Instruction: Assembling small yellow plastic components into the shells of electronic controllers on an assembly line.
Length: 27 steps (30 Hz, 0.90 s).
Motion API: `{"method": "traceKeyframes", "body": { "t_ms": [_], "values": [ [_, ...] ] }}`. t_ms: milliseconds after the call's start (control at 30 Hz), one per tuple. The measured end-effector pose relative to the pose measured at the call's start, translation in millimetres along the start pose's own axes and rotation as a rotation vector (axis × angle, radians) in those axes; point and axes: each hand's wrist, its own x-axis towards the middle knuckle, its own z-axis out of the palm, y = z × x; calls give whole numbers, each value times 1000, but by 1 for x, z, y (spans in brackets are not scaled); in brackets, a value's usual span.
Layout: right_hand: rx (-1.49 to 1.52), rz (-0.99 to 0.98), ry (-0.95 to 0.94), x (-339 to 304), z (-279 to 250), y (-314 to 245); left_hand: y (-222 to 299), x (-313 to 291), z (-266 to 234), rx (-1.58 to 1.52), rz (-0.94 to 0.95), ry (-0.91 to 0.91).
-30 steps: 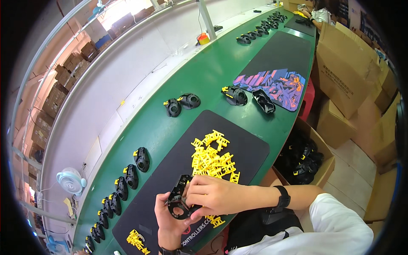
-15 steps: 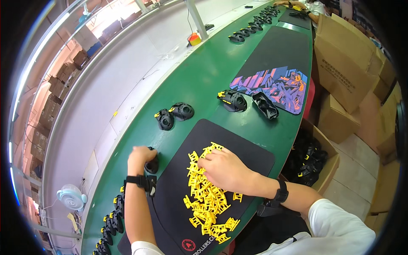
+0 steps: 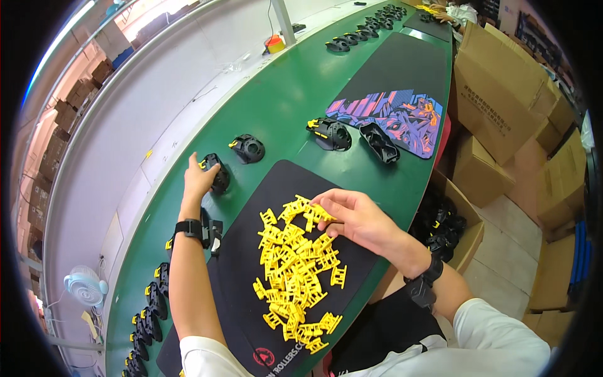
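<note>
My left hand (image 3: 200, 179) reaches over a black plastic shell (image 3: 220, 181) with a yellow part on it. Its thumb lies against the shell and its fingers are spread beyond it, not wrapped round. Just above the near-side pile, my right hand (image 3: 361, 220) pinches a small yellow plastic clip (image 3: 323, 212) between thumb and fingers. Loose yellow clips (image 3: 292, 270) lie heaped on a black mat (image 3: 239, 292) between my forearms. Another black shell (image 3: 249, 149) stands a little farther along the bench.
On the green bench (image 3: 282, 88) sit a further shell (image 3: 330, 134), an upturned shell (image 3: 379, 143) and a patterned mat (image 3: 392, 81). Finished-looking shells (image 3: 147, 314) line the left edge. An open carton (image 3: 468, 235) of black parts stands right. Another person's hand (image 3: 443, 17) shows far off.
My left hand has moved away from a nearer shell to one farther along the bench. My right hand has lifted out of the heap with a yellow clip. The whole view has shifted slightly.
</note>
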Motion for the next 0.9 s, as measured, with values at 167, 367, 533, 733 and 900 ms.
{"method": "traceKeyframes", "body": {
  "t_ms": [167, 367, 533, 733, 900],
  "values": [
    [-89, -94, -21, -14, 18, 7, -30, -79, -58, -1222, -165, -151],
    [-241, -197, -55, -35, 48, -4, 23, -251, -61, -1584, -66, -121],
    [-273, -315, -185, -54, 86, 6, 25, -328, -38, -1431, 223, -164],
    [-830, -484, -101, -76, 119, 8, 31, -360, -25, -1362, 217, -18],
    [-978, -781, 8, -72, 127, 21, 38, -375, -22, -1311, 248, -35]
  ]
}}
